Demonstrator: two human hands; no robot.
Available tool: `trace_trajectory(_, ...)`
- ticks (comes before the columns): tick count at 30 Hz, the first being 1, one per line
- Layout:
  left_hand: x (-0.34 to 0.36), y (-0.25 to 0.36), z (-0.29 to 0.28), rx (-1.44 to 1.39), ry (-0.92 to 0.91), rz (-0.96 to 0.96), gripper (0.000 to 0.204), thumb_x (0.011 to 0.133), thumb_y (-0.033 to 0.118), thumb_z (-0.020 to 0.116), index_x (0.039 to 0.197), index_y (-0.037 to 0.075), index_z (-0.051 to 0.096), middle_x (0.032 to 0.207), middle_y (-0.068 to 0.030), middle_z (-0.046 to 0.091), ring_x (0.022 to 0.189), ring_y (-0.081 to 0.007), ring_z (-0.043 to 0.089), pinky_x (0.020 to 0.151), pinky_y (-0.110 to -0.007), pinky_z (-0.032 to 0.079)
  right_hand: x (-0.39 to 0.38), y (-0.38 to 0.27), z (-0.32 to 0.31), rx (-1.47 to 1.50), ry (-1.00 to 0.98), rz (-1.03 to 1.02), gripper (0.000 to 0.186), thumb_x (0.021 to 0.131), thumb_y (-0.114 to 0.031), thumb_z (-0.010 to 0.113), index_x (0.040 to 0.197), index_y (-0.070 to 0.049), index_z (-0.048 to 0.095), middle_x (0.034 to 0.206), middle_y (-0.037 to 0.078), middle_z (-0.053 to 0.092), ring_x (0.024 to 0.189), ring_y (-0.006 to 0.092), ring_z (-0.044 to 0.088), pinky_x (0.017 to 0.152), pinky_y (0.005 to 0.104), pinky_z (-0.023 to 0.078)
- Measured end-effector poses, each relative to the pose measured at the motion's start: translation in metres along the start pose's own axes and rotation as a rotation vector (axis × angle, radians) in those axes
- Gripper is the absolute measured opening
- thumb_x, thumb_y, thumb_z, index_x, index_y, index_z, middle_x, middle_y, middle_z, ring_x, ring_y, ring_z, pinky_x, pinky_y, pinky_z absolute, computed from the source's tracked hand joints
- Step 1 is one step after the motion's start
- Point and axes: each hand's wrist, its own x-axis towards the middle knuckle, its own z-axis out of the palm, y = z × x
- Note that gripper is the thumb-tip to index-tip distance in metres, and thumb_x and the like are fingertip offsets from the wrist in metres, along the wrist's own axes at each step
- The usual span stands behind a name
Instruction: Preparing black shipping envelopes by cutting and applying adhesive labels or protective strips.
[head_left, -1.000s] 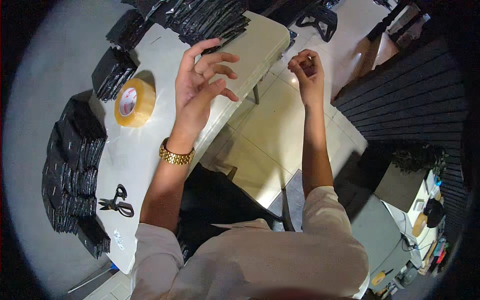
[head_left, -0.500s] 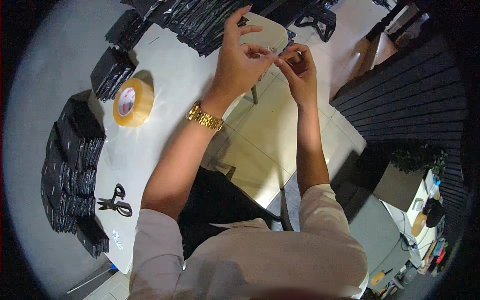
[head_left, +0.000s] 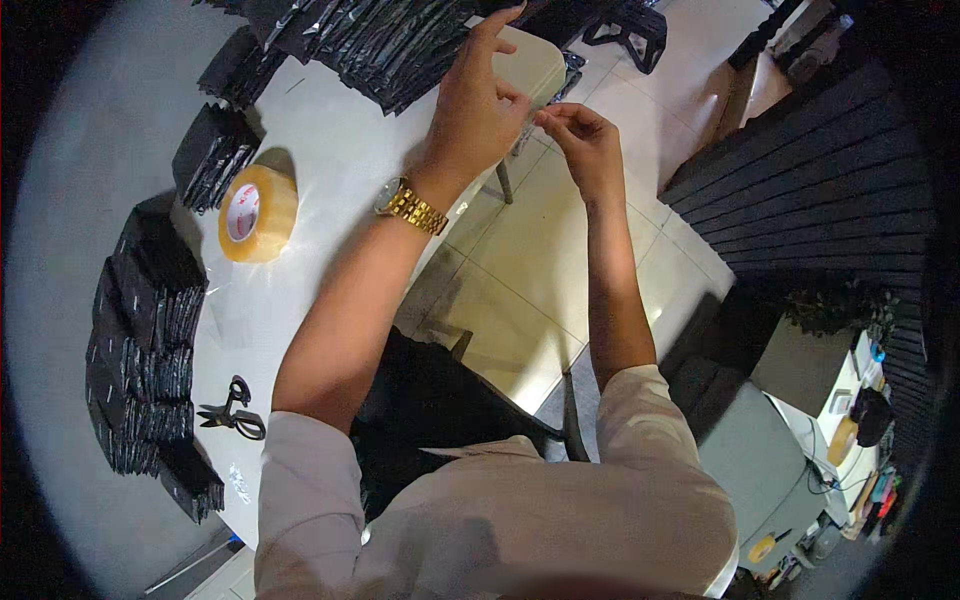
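Left hand [head_left: 475, 110] and right hand [head_left: 585, 135] meet above the table [head_left: 340, 170] edge, fingertips pinched together; what they pinch is too small to tell. It could drop to the floor [head_left: 520, 270].

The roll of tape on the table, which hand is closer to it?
The left hand. It is raised over the white table, up and to the right of the tape roll. The right hand is farther right, past the table edge, over the floor.

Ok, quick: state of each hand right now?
Left hand: fingers spread, pinching something too small to identify.
Right hand: fingers curled, pinching the same thing.
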Motion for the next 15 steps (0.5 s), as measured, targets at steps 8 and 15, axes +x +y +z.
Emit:
trace_trajectory(8, 0.008, -0.001, 0.002, 0.075, -0.082, -0.076, 0.093, 0.078, -0.021, 0.066, 0.159, 0.008, 0.031, 0.140, -0.0244, 0.051, 0.125, -0.0339, 0.058, 0.089, -0.035, 0.057, 0.004, 0.016, 0.000, 0.065, -0.006, 0.037, 0.019, 0.090, -0.015, 0.084, 0.099, 0.001, 0.076, 0.090, 0.005, 0.077, 0.080, 0.0078, 0.067, 0.073, 0.0225, 0.051)
trace_trajectory(15, 0.010, 0.006, 0.003, 0.153, -0.127, -0.014, 0.092, 0.079, -0.020, 0.065, 0.159, 0.008, 0.030, 0.147, -0.0249, 0.048, 0.137, -0.0382, 0.051, 0.096, -0.038, 0.058, 0.008, 0.022, 0.000, 0.051, 0.018, 0.080, 0.018, 0.087, -0.014, 0.086, 0.095, -0.001, 0.075, 0.088, 0.005, 0.077, 0.078, 0.0076, 0.066, 0.070, 0.0215, 0.049)
